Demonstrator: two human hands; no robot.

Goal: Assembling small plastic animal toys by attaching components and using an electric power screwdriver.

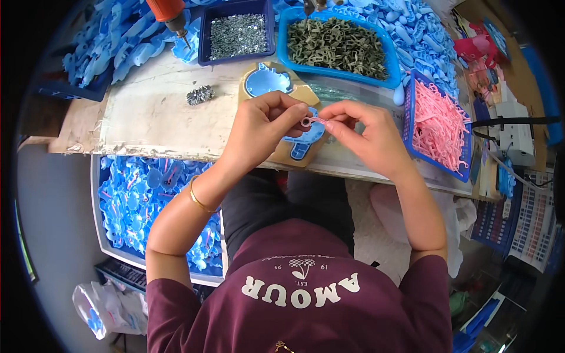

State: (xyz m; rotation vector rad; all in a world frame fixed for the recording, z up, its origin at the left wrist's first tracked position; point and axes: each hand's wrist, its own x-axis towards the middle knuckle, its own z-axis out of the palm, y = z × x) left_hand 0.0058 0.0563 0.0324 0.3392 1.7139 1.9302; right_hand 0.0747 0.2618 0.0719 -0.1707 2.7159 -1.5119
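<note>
Above the work table, my left hand point(268, 126) and my right hand point(368, 132) meet, both closed in a pinch. Between their fingertips is a small pink plastic strip point(316, 120) with a looped end. A dark ring-like spot shows in that loop, by my left fingertips; what it is cannot be made out. Just below the hands lies a light blue plastic piece point(306, 136) with a handle-like end, on a tan fixture block point(318, 146). Behind my left hand a rounded blue plastic shell point(268, 81) rests in the same fixture, partly hidden by my fingers.
A navy tray point(204, 41) holds small metal parts; a blue tub point(395, 73) holds dark metal clips. Pink strips fill a basket point(408, 126) at right. A small metal pile point(200, 95) lies left. An orange-bodied driver point(166, 9) hangs above. Blue parts fill a crate point(97, 206) below.
</note>
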